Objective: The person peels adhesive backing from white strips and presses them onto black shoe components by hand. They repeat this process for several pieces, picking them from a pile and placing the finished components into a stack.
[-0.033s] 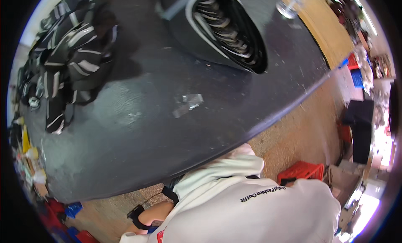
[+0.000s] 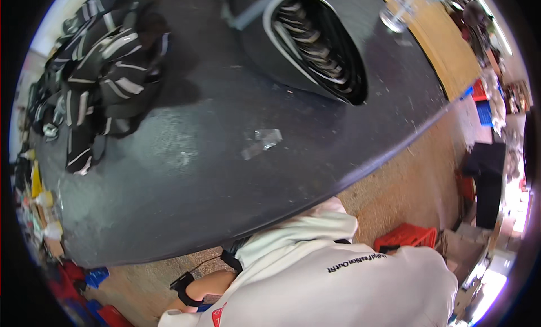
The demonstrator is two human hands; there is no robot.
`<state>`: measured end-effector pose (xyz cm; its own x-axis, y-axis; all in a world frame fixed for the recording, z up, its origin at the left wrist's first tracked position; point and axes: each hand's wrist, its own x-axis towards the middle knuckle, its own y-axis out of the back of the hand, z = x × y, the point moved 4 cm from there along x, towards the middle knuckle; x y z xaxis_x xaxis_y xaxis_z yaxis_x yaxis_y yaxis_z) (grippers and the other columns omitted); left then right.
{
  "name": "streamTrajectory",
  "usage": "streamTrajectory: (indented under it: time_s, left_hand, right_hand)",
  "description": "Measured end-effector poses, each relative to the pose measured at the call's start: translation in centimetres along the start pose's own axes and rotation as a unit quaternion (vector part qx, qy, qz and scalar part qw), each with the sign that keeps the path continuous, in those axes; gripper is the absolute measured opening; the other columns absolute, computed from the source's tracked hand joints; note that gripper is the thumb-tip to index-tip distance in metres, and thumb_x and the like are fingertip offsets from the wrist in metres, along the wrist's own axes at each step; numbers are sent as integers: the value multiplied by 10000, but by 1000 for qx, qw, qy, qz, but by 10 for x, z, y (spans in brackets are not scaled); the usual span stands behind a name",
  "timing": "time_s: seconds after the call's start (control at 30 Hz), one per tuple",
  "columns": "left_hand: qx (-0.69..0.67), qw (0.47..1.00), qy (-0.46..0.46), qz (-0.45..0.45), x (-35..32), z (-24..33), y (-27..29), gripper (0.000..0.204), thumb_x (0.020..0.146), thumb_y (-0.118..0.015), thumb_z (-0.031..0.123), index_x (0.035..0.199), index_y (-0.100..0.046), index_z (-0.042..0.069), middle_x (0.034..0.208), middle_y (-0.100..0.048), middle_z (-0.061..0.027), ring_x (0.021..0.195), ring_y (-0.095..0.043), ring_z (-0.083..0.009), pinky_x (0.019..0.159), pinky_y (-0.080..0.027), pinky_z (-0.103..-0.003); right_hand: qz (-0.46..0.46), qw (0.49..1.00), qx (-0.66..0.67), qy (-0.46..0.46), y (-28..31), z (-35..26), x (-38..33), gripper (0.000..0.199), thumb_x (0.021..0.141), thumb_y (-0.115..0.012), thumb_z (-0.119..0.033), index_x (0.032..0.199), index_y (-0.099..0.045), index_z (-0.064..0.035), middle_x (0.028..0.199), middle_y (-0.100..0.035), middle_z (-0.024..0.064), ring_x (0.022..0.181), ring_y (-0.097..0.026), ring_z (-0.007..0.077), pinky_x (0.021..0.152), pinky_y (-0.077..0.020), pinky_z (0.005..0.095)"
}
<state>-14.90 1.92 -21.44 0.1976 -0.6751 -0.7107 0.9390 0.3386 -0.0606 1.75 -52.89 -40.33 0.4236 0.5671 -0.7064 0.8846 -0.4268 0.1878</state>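
Note:
Neither of my hands shows in the head view. At the lower left, a bare part of my arm (image 2: 214, 286) shows, with a black strap (image 2: 189, 290) around it, below the table edge. The rest of my arms is hidden by my white top (image 2: 315, 287). The dark grey table (image 2: 220, 186) lies in front of me. On its far side rests a rounded black object (image 2: 256, 51) with a white-edged opening and several pale, ridged folds inside. At the far left is a heap of black pieces with white edges (image 2: 107, 79). I touch neither of these visibly.
A strip of clear tape (image 2: 262, 144) lies on the table. A clear plastic or glass item (image 2: 394, 20) stands far right, near a tan board (image 2: 445, 51). A red crate (image 2: 408, 237) and an open cardboard box (image 2: 459, 253) sit on the floor at right.
The view has shifted slightly, so the table and the things on it appear a little farther right. Nothing on the table has visibly been moved.

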Motion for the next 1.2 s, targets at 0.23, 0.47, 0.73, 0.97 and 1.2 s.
streamTrajectory:
  time_s: [0.23,0.47,0.73,0.97,1.2]
  left_hand:
    - [17,994,39,100,-76,97,85,321,885,-544,373,891,-625,62,752,-653,-125,660,-618,-289,597,-472,-349]
    - [88,914,-82,386,-109,158,140,233,849,-631,264,923,-604,45,702,-657,-52,627,-629,-235,604,-476,-329]
    - [25,891,-166,422,-84,158,133,229,832,-643,187,1001,-633,33,775,-687,-49,690,-645,-197,684,-456,-310]
    - [-93,861,-171,470,-62,173,123,215,846,-609,152,1019,-635,27,866,-705,-57,816,-649,-180,773,-444,-303]
    - [-190,827,-306,431,-64,171,108,232,798,-583,91,990,-637,-28,893,-692,-121,820,-644,-252,785,-468,-321]
  right_hand:
    - [11,997,-62,-40,111,-39,5,257,764,-729,-186,955,-692,-19,887,-693,114,813,-635,177,752,-503,292]
    - [70,985,-95,-128,195,-84,-71,267,750,-740,-181,952,-698,-13,889,-697,117,806,-647,171,741,-512,284]
    - [138,957,-102,-235,239,-153,-170,278,735,-753,-176,949,-705,-5,891,-701,119,798,-659,164,730,-522,275]
    - [164,931,-73,-317,228,-185,-233,289,721,-764,-171,947,-711,1,893,-705,122,792,-670,158,720,-531,267]
    - [139,895,-304,-294,223,-229,-215,176,720,-697,-256,773,-739,-94,709,-694,72,582,-616,166,554,-471,324]
